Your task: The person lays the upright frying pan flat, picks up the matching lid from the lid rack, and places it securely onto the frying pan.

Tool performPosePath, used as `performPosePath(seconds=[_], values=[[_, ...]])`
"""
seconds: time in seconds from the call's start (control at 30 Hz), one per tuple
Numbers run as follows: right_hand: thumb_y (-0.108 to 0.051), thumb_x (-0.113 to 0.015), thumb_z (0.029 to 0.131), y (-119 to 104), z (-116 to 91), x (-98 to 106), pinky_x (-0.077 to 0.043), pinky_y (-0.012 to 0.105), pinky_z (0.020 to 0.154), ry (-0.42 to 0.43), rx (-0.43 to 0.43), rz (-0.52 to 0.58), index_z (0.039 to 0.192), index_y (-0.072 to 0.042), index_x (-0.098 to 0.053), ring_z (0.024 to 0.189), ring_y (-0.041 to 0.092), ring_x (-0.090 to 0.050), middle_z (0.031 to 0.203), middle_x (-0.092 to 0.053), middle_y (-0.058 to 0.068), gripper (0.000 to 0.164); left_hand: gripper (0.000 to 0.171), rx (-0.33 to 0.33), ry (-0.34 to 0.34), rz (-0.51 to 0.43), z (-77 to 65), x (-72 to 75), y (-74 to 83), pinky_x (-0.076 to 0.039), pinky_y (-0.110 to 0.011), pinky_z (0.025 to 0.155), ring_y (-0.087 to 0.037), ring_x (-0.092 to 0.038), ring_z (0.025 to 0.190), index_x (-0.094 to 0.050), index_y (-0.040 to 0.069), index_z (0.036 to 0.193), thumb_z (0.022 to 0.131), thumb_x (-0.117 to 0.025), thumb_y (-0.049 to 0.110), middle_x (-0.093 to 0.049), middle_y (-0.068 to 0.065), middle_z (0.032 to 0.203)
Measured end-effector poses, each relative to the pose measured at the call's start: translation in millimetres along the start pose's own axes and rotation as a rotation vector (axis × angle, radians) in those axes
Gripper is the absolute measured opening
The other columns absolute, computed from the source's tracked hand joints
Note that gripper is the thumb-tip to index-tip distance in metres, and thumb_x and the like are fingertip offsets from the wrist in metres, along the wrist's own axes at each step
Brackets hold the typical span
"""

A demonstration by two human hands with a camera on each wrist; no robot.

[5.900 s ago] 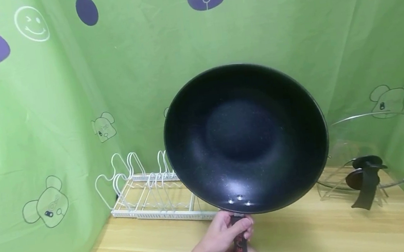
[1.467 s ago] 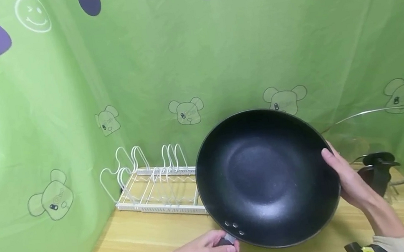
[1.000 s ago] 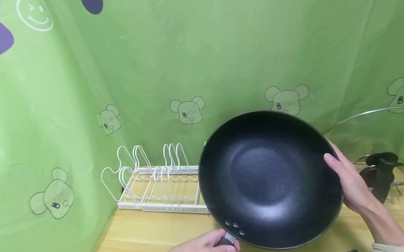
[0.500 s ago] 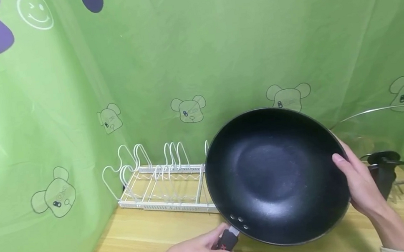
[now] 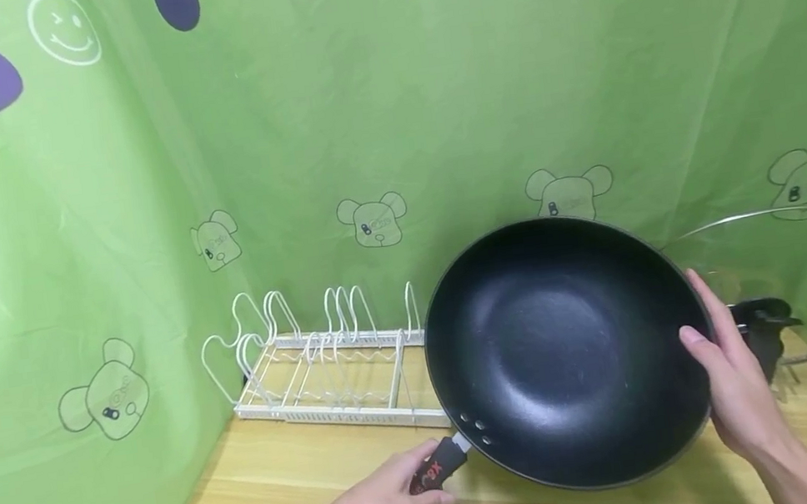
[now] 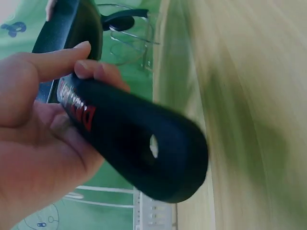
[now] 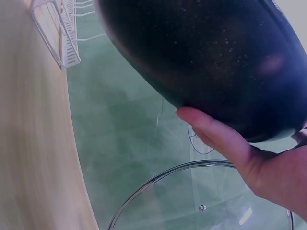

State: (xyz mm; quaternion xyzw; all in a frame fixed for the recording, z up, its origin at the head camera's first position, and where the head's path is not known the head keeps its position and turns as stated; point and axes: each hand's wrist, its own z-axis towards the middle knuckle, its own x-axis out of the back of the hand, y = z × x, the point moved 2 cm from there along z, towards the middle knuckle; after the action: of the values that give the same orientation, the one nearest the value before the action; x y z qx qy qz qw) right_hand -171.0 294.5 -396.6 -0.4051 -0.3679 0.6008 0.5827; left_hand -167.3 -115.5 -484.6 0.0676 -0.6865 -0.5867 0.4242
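Note:
A black wok [image 5: 567, 350] is held above the table, tilted so its inside faces me. My left hand [image 5: 373, 495] holds its dark handle [image 5: 436, 466] with red lettering, and the handle's end sticks out below the palm. In the left wrist view, thumb and fingers lie around the handle [image 6: 129, 124], whose hanging hole shows. At the right rim my right hand [image 5: 741, 387] grips the wok, thumb on the inside. The right wrist view shows its fingers [image 7: 220, 136] against the wok's outer side [image 7: 201, 52].
A white wire rack [image 5: 348, 414] with upright dividers stands on the wooden table [image 5: 251, 489], left of the wok. Behind the right hand, a glass lid with a black handle [image 5: 764, 329] leans on a wire stand. A green printed curtain [image 5: 283, 132] encloses the table.
Earlier both hands were at the handle with the wok higher; the right hand has since moved to the rim. Lately the wok has shifted right, and the left hand's hold on the handle looks looser.

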Motion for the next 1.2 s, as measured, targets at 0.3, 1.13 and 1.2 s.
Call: performPosePath(seconds=[0.3, 1.13, 1.2], values=[[-0.001, -0.035, 0.110, 16.0, -16.9, 0.0, -0.055, 0.021, 0.087, -0.032, -0.025, 0.096, 0.166, -0.025, -0.015, 0.127, 0.001, -0.048, 0.167, -0.008, 0.005, 0.064, 0.027, 0.035, 0.218, 0.310, -3.4, 6.1, -13.2, -0.048, -0.020, 0.053, 0.000, -0.051, 0.061, -0.060, 0.016, 0.122, 0.103, -0.063, 0.035, -0.056, 0.013, 0.077], [0.022, -0.029, 0.096, 51.4, -57.6, 3.8, -0.060, 0.034, 0.083, -0.042, 0.017, 0.240, 0.161, -0.020, -0.015, 0.123, 0.006, -0.057, 0.154, -0.028, 0.000, 0.078, 0.027, -0.106, 0.609, 0.894, -15.7, 18.3, -17.8, -0.036, -0.016, 0.053, -0.001, -0.051, 0.066, -0.066, 0.021, 0.119, 0.100, -0.066, 0.039, -0.066, 0.012, 0.085], [0.020, -0.031, 0.098, 51.5, -59.4, 5.7, -0.061, 0.036, 0.078, -0.021, -0.009, 0.237, 0.158, -0.022, -0.018, 0.116, 0.009, -0.063, 0.146, -0.044, -0.003, 0.074, 0.026, -0.146, 0.618, 0.907, -16.7, 20.3, -17.6, -0.034, -0.014, 0.052, 0.001, -0.047, 0.063, -0.068, 0.020, 0.117, 0.100, -0.065, 0.039, -0.065, 0.013, 0.084]])
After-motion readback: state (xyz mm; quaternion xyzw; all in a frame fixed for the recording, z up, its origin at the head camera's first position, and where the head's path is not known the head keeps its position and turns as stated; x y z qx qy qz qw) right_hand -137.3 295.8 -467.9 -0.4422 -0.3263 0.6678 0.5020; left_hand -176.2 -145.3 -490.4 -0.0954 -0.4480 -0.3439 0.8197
